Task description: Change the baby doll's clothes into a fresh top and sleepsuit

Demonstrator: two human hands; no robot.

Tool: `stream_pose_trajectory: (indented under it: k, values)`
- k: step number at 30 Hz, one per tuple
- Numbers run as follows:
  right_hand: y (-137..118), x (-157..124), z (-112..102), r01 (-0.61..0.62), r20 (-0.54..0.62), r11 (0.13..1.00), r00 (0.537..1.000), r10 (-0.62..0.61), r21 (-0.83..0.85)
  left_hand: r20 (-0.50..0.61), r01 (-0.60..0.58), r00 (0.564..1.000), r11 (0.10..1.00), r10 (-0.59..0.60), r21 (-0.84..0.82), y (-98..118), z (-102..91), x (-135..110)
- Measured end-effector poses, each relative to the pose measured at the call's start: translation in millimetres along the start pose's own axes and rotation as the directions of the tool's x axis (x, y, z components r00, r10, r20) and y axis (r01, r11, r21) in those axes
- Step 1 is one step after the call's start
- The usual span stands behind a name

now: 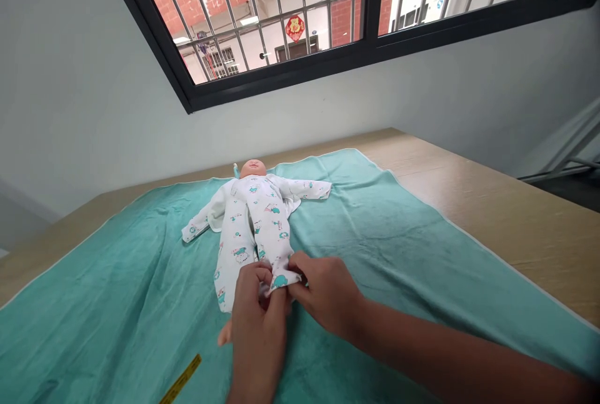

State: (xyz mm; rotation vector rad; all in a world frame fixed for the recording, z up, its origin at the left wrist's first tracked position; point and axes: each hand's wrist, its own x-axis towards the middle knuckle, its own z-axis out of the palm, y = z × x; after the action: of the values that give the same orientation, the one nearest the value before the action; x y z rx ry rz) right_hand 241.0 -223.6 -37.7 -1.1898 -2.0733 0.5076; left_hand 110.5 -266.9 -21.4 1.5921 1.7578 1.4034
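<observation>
A baby doll (254, 168) lies on its back on a teal blanket (375, 235), its head toward the wall. It wears a white top (307, 189) with arms spread and white printed baby pants (237, 247). At the cuff of the pant leg on the right, my left hand (260, 304) is closed on the fabric from below. My right hand (323, 291) pinches the same cuff from the right side. The doll's foot there is mostly hidden by my fingers. Its other foot (225, 333) pokes out beside my left hand.
Beneath the blanket is a wooden table (450, 172), its edges showing at the right and left. A yellow strip (180, 379) lies on the blanket at lower left. Behind the table stand a white wall (281, 122) and a dark-framed window (281, 69) with metal bars.
</observation>
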Motion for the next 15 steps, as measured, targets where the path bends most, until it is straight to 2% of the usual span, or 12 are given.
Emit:
stream_pose_trajectory:
  k: [3,7,10,15]
  values:
    - [0.6,-0.2,0.9,0.040,0.005,0.991,0.999,-0.040,-0.131,0.027,-0.009,1.000,1.000,0.008,0.023,-2.0,-0.1,2.0]
    - [-1.8,-2.8,4.8,0.021,0.017,0.993,1.000,-0.020,-0.115,0.000,-0.066,0.998,0.995,0.066,0.078,-5.8,-2.5,2.6]
    - [-4.0,-4.7,7.7,-0.008,0.029,0.998,1.000,0.010,-0.065,-0.024,-0.175,0.983,0.970,0.182,0.169,-12.6,-4.0,2.6]
    - [-4.3,-6.3,9.4,-0.007,0.013,1.000,1.000,0.008,-0.027,0.016,-0.377,0.918,0.860,0.396,0.343,-20.2,-2.2,2.3]
